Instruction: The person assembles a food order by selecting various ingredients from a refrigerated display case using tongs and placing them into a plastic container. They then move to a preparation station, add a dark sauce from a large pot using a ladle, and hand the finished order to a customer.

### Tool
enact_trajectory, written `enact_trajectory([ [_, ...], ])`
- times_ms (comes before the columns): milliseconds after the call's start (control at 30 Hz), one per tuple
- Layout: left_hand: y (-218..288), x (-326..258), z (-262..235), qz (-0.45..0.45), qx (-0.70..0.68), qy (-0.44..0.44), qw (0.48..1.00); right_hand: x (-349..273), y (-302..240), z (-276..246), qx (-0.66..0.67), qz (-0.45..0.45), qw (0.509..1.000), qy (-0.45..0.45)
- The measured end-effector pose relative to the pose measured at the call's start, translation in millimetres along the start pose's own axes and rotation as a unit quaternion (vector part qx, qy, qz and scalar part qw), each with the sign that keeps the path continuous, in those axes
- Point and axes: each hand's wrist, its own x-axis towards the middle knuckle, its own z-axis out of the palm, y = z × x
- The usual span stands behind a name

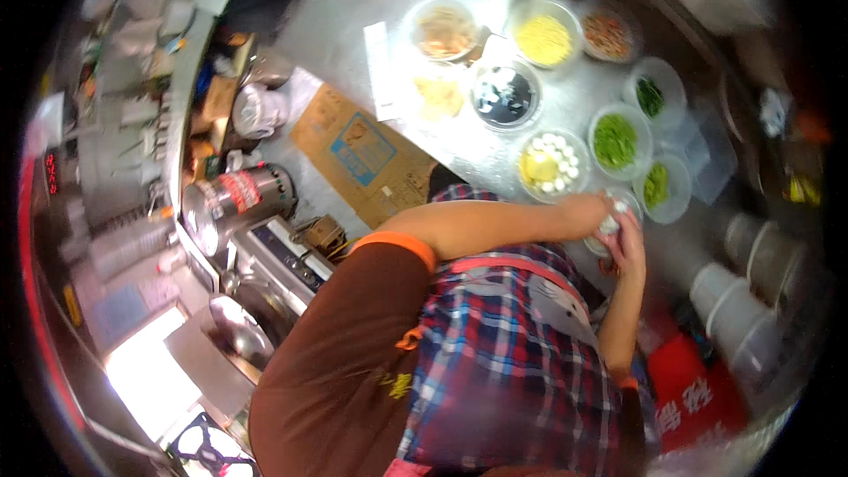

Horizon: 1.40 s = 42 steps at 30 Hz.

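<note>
My left hand (586, 215) reaches across my body and meets my right hand (629, 247) at the near edge of the steel table. Between them shows a small whitish thing (609, 225), too blurred and covered to name. Both hands have their fingers curled in around it. Just beyond my left hand stands a clear bowl of small white egg-like balls (556, 181), with something yellow among them. A tub of chopped green vegetable (655, 185) is close past my right hand. Part of another clear round container (624, 201) appears right behind my fingers.
Farther back on the steel table (340, 22) are a bowl of dark liquid (505, 95), yellow shreds (544, 40), diced orange-brown bits (607, 35) and more greens (616, 141). White tubs (733, 300) stand at the right. Flattened cardboard (353, 155) and a metal pot (238, 203) lie left.
</note>
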Motion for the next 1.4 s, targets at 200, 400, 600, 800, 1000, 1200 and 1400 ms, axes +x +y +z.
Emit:
enact_trajectory([
  [200,6.3,8.4,24.7,0.108,-0.113,0.069,0.985,-31.1,-9.5,24.8,0.022,-0.070,0.997,-0.001],
  [400,15.9,16.6,32.5,0.090,-0.170,0.141,0.971,-13.7,14.9,26.6,-0.017,-0.147,0.967,0.206],
  [600,3.4,44.8,77.4,0.007,-0.162,0.124,0.979,6.1,25.1,20.6,-0.023,-0.182,0.954,0.237],
  [800,4.4,35.1,73.5,0.015,-0.182,0.058,0.982,21.1,34.0,-5.5,-0.241,-0.246,0.895,0.285],
  [1000,22.7,24.1,49.6,-0.088,-0.295,0.002,0.951,37.3,50.5,-21.0,-0.304,-0.284,0.868,0.272],
  [1200,24.5,21.4,48.0,-0.110,-0.285,-0.009,0.952,32.6,41.9,-21.1,-0.335,-0.250,0.865,0.277],
  [1400,26.1,23.5,57.0,-0.113,-0.325,0.002,0.939,33.8,39.7,-25.0,-0.337,-0.253,0.858,0.293],
])
